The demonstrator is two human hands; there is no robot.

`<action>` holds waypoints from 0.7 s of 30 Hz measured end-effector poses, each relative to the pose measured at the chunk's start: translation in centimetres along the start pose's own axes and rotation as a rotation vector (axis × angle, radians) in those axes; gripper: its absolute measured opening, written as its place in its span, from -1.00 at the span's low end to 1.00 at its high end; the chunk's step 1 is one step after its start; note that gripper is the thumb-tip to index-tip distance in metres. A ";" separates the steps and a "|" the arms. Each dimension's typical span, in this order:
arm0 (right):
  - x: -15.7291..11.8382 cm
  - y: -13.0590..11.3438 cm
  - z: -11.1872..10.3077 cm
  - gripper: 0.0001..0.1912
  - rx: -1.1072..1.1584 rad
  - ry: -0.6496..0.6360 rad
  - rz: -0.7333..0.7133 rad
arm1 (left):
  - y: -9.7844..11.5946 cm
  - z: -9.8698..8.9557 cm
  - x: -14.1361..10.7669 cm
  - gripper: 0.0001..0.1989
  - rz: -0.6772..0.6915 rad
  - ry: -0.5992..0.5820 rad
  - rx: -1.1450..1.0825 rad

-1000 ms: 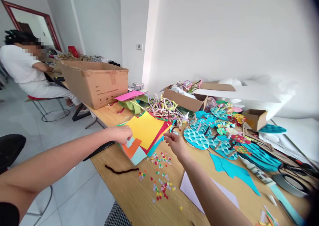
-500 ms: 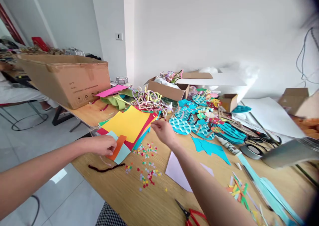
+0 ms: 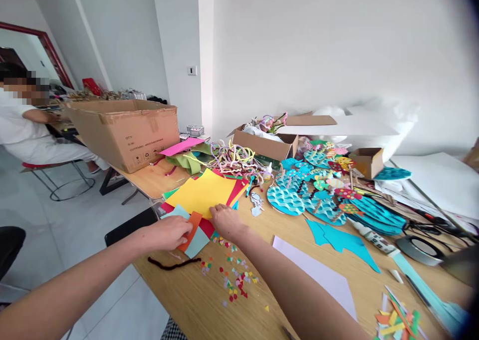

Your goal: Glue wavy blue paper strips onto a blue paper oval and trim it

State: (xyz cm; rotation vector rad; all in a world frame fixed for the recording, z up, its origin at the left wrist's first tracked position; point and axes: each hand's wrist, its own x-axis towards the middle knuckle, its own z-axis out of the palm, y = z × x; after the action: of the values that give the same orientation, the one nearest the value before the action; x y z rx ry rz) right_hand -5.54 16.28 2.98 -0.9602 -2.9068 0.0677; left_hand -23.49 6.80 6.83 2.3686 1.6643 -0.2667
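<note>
My left hand has its fingers curled over an orange paper strip, which lies on a pale blue sheet. Against the front edge of a yellow sheet rest the bent fingers of my right hand. That sheet tops a fanned stack with red paper under it. Nearer me, tiny coloured paper bits lie scattered on the table, and a dark brown fuzzy stem sits below my left hand. The fingertips of both hands are partly hidden.
A large cardboard box stands at the left. Behind the stack are tangled fuzzy stems. Blue wavy paper pieces, a lilac sheet, a tape roll and paper strips lie rightward. A person sits far left.
My right hand has moved from the stack's right corner to the front edge of the yellow sheet. My left hand stays by the orange strip. The view has turned left, bringing a seated person in.
</note>
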 end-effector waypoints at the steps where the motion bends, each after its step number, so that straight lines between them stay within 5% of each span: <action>1: -0.1 -0.1 0.0 -0.82 -0.020 -0.003 -0.018 | 0.0 0.1 0.0 -0.93 -0.002 0.004 0.000; 6: -0.3 -1.1 -1.4 -0.84 -0.066 0.060 -0.028 | -0.1 0.5 -0.1 -0.92 0.004 0.020 0.007; 14: -2.7 -3.3 -8.1 -0.83 -0.071 0.380 0.181 | -0.9 0.6 0.3 -0.80 0.001 0.075 -0.159; 17: -4.7 -4.8 -9.1 -0.84 -0.109 0.567 0.092 | -0.8 -0.3 0.0 -0.73 -0.057 0.259 -0.559; 21: -7.0 -7.0 -8.4 -0.80 -0.159 0.664 -0.156 | 1.2 -2.1 -1.7 -0.34 0.006 0.495 -1.507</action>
State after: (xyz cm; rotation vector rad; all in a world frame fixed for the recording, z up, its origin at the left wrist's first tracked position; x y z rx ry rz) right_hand -3.36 6.65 11.38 -0.6095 -2.3712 -0.4152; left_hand -22.86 5.52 9.43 1.2323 1.1691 1.2103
